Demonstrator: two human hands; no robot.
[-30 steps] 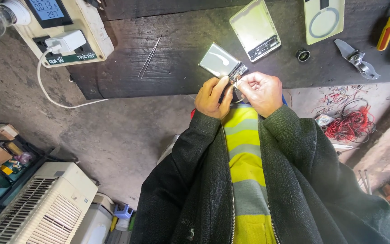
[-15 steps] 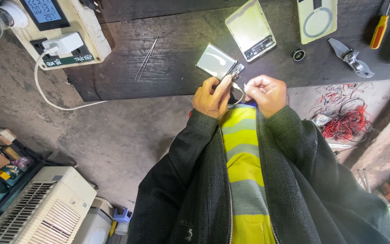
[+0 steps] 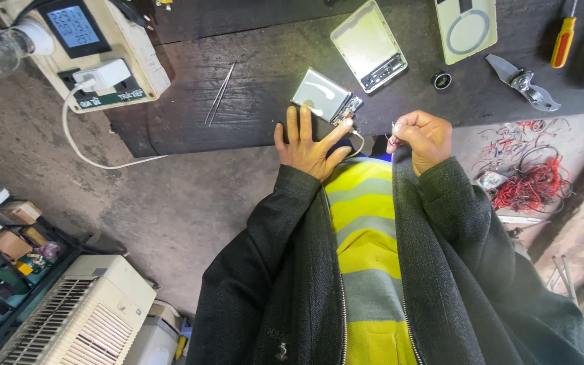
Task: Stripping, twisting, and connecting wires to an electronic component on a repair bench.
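My left hand (image 3: pixel 311 140) lies flat on the front edge of the dark wooden bench (image 3: pixel 251 81), fingers spread, fingertips just below a small silver battery pack with a circuit board at its end (image 3: pixel 326 97). A thin wire (image 3: pixel 359 138) runs from that pack toward my right hand (image 3: pixel 422 137), which is pinched shut on the wire's end just off the bench edge. I wear a dark jacket over a yellow reflective vest.
On the bench lie metal tweezers (image 3: pixel 220 102), a silver case (image 3: pixel 369 45), a white round-marked pad (image 3: pixel 466 27), a small black ring (image 3: pixel 442 80), pliers (image 3: pixel 524 82) and two screwdrivers (image 3: pixel 562 42). A socket board with meter, bulb and charger (image 3: pixel 82 51) sits left. Red wire scraps (image 3: pixel 532 186) lie below.
My hands have come apart: the left let go and flattened on the bench edge, the right pulled right with the wire. The battery pack now rests on the bench.
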